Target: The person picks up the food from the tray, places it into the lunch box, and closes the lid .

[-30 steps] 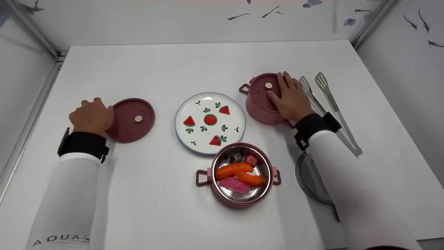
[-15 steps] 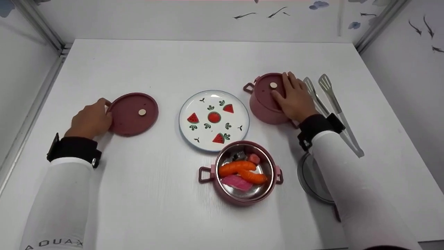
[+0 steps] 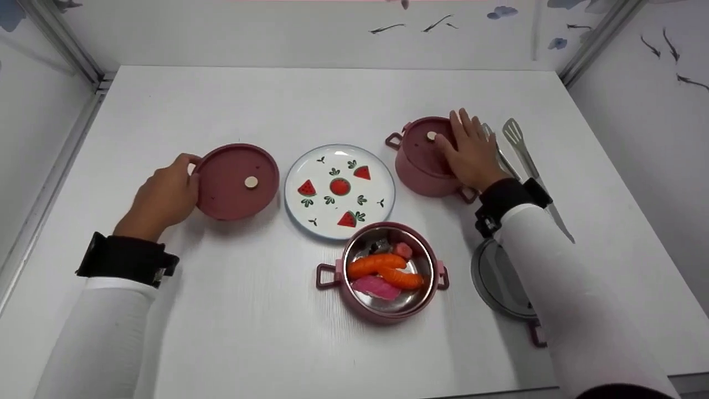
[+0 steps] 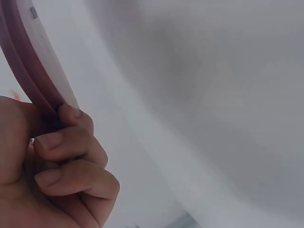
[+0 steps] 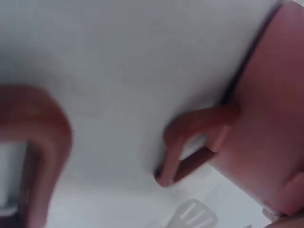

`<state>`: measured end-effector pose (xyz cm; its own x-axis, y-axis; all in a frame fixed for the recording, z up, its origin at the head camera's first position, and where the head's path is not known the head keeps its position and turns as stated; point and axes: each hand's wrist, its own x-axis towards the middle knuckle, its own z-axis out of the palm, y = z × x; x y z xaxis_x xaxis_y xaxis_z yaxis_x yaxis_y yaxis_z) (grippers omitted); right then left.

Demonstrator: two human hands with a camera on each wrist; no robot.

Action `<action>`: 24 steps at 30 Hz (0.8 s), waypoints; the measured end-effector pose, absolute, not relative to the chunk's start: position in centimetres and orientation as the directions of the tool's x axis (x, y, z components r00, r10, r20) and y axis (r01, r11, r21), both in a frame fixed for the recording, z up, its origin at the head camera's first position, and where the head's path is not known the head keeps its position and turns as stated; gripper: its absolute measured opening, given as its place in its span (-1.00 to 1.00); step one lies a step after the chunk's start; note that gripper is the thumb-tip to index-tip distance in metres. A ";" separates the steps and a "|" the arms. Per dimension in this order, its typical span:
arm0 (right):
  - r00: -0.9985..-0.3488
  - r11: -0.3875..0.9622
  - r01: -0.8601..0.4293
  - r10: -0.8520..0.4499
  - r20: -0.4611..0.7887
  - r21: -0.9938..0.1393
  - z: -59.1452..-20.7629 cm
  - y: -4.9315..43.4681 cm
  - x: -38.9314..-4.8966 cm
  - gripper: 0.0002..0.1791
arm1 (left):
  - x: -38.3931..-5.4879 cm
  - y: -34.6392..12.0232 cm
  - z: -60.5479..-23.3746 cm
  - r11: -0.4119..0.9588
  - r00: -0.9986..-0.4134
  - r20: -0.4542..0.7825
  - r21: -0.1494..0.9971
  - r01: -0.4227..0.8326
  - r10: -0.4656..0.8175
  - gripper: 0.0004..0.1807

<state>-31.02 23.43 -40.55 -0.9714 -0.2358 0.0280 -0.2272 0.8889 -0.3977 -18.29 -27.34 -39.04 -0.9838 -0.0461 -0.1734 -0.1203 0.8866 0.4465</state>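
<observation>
My left hand [image 3: 165, 194] pinches the edge of a dark red pot lid [image 3: 230, 183] with a pale round knob. In the left wrist view the thumb side and fingertips clasp its rim [image 4: 33, 71], and the lid stands off the table. My right hand [image 3: 473, 152] rests with straight fingers on the lid of a closed red pot [image 3: 424, 172]. The right wrist view shows that pot's side [image 5: 266, 114] and one loop handle [image 5: 190, 137]. Nearer me stands an uncovered red pot [image 3: 382, 316] holding orange and pink food pieces.
A white plate [image 3: 310, 216] with watermelon prints lies between the hands, close against the uncovered pot. To the right are a slotted spatula or tongs [image 3: 520, 147], and a round grey-rimmed lid or pan [image 3: 493, 288] partly under my right forearm. White panels border the table.
My left hand has lifted the pot lid off the table and carried it right, toward the plate. My right hand stays on the closed pot, its fingers slightly more spread.
</observation>
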 end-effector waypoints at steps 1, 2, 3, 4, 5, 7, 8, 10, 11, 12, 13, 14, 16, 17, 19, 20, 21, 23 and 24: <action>-0.969 0.875 -0.245 -0.239 0.067 -0.417 -40.2 23.4 -30.6 -0.13 | -18.1 -26.3 -38.7 0.886 -0.987 -0.157 0.452 -0.100 -0.031 -0.49; -0.964 0.861 -0.265 -0.241 0.112 -0.434 -39.9 23.3 -30.0 -0.15 | -18.0 -25.3 -38.2 0.886 -0.990 -0.137 0.457 -0.077 -0.015 -0.50; -0.956 0.840 -0.291 -0.246 0.157 -0.458 -39.5 23.0 -29.3 -0.19 | -17.9 -24.2 -37.8 0.887 -0.993 -0.118 0.459 -0.053 0.001 -0.51; -0.947 0.813 -0.319 -0.256 0.193 -0.487 -39.0 22.7 -28.4 -0.22 | -17.7 -23.1 -37.4 0.886 -0.995 -0.099 0.462 -0.028 0.020 -0.51; -0.936 0.778 -0.352 -0.274 0.222 -0.521 -38.6 22.3 -27.4 -0.26 | -17.6 -22.0 -37.0 0.884 -0.996 -0.082 0.468 -0.002 0.041 -0.52; -0.914 0.699 -0.404 -0.326 0.241 -0.590 -37.6 21.3 -24.9 -0.32 | -17.4 -19.7 -36.5 0.877 -0.994 -0.057 0.479 0.052 0.091 -0.53; -0.902 0.655 -0.427 -0.361 0.238 -0.623 -37.3 20.7 -23.5 -0.35 | -17.3 -18.6 -36.2 0.872 -0.992 -0.046 0.483 0.082 0.119 -0.54; -0.877 0.565 -0.446 -0.431 0.213 -0.694 -36.8 19.7 -20.8 -0.39 | -16.9 -16.4 -35.8 0.863 -0.984 -0.032 0.487 0.136 0.173 -0.55; -0.864 0.527 -0.447 -0.464 0.196 -0.723 -36.7 19.3 -19.5 -0.40 | -16.7 -15.3 -35.6 0.858 -0.979 -0.024 0.487 0.165 0.201 -0.56; -0.856 0.497 -0.438 -0.485 0.179 -0.750 -36.7 18.9 -18.3 -0.41 | -16.5 -14.2 -35.4 0.854 -0.974 -0.014 0.485 0.191 0.226 -0.57; -0.850 0.474 -0.423 -0.502 0.158 -0.772 -36.8 18.6 -17.3 -0.41 | -16.2 -13.2 -35.3 0.849 -0.968 -0.005 0.481 0.217 0.250 -0.57; -0.846 0.447 -0.403 -0.515 0.138 -0.799 -36.9 18.4 -16.4 -0.40 | -16.0 -12.2 -35.3 0.845 -0.962 0.007 0.476 0.244 0.274 -0.58; -0.849 0.425 -0.345 -0.522 0.084 -0.837 -37.4 18.3 -15.1 -0.39 | -15.4 -10.3 -35.3 0.835 -0.948 0.032 0.465 0.294 0.316 -0.61; -0.850 0.421 -0.318 -0.524 0.058 -0.850 -37.7 18.4 -14.6 -0.38 | -15.2 -9.5 -35.5 0.833 -0.941 0.042 0.454 0.317 0.335 -0.62; -0.858 0.431 -0.274 -0.514 0.015 -0.860 -38.4 18.8 -13.8 -0.37 | -14.7 -8.1 -35.8 0.829 -0.929 0.049 0.437 0.350 0.366 -0.63; -0.861 0.442 -0.262 -0.508 0.001 -0.858 -38.7 19.0 -13.5 -0.37 | -14.4 -7.5 -36.0 0.827 -0.925 0.049 0.432 0.360 0.378 -0.64; -0.865 0.461 -0.262 -0.501 -0.005 -0.848 -39.0 19.2 -13.2 -0.36 | -14.2 -7.1 -36.2 0.827 -0.923 0.043 0.429 0.363 0.383 -0.64; -0.873 0.494 -0.270 -0.487 -0.006 -0.827 -39.5 19.6 -12.6 -0.35 | -13.8 -6.3 -36.6 0.831 -0.920 0.025 0.420 0.365 0.391 -0.62; -0.878 0.512 -0.275 -0.478 -0.004 -0.814 -39.7 19.8 -12.3 -0.34 | -13.6 -6.0 -36.8 0.830 -0.919 0.020 0.421 0.364 0.393 -0.62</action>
